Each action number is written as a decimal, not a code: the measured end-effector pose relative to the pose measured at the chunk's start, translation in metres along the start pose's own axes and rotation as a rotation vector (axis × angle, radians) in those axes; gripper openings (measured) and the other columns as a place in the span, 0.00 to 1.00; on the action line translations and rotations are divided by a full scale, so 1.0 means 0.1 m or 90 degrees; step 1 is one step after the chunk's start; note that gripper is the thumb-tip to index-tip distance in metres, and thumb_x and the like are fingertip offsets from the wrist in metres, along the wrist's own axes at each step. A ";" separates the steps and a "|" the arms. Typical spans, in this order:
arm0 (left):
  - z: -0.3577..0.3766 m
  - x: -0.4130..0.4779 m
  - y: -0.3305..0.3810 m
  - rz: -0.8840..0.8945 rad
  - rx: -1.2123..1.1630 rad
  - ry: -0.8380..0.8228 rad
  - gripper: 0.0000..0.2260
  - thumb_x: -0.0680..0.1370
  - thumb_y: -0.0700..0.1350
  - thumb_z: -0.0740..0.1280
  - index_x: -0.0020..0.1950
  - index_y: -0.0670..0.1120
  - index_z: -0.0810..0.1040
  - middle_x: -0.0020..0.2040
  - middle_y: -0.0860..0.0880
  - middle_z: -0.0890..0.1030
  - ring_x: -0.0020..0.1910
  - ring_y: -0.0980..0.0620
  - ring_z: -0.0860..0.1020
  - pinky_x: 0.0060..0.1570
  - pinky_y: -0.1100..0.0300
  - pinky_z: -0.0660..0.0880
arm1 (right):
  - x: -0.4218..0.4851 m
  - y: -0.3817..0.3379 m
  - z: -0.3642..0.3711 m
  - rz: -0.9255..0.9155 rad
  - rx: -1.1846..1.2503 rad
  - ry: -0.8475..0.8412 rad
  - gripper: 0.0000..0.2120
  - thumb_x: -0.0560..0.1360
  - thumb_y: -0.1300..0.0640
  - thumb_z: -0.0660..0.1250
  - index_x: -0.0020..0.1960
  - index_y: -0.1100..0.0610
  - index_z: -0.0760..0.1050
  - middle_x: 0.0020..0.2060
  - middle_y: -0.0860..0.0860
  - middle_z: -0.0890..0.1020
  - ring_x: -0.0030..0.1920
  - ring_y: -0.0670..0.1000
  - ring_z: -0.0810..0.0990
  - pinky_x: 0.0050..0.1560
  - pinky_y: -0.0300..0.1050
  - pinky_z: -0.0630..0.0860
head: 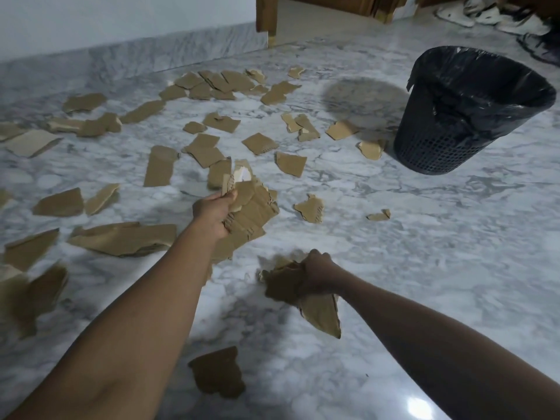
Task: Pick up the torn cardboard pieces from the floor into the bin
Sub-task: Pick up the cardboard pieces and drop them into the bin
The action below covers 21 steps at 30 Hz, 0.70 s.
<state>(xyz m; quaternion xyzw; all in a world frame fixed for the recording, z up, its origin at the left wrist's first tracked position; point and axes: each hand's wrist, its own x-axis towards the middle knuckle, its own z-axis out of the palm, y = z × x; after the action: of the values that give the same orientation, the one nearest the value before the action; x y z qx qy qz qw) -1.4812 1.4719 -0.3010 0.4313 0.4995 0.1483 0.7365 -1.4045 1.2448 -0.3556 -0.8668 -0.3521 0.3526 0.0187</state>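
Head-worn view, forward and down over floor

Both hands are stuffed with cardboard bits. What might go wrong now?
The left hand holds a loose fan of pieces; some may slip out on the way to the bin. The piece dangling below the right hand looks barely held and may drop. Scraps lying on the glossy floor could slide underfoot.

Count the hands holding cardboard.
2: the left hand grips a cardboard stack mid-frame; the right hand grips a cardboard bundle nearer the camera. No other hands in view.
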 end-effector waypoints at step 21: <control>2.64 -0.31 0.71 0.148 0.031 -0.084 0.13 0.77 0.45 0.71 0.60 0.44 0.79 0.48 0.50 0.80 0.48 0.48 0.80 0.53 0.53 0.80 | -0.47 1.30 -2.98 0.185 0.559 0.477 0.15 0.74 0.58 0.73 0.54 0.68 0.77 0.39 0.58 0.80 0.35 0.57 0.80 0.26 0.43 0.76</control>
<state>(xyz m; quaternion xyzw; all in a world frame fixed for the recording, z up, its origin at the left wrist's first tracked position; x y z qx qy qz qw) -1.2522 1.3649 -0.1926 0.5126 0.4003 0.1916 0.7351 -1.1649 1.1823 -0.1400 -0.8828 -0.0204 0.1341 0.4497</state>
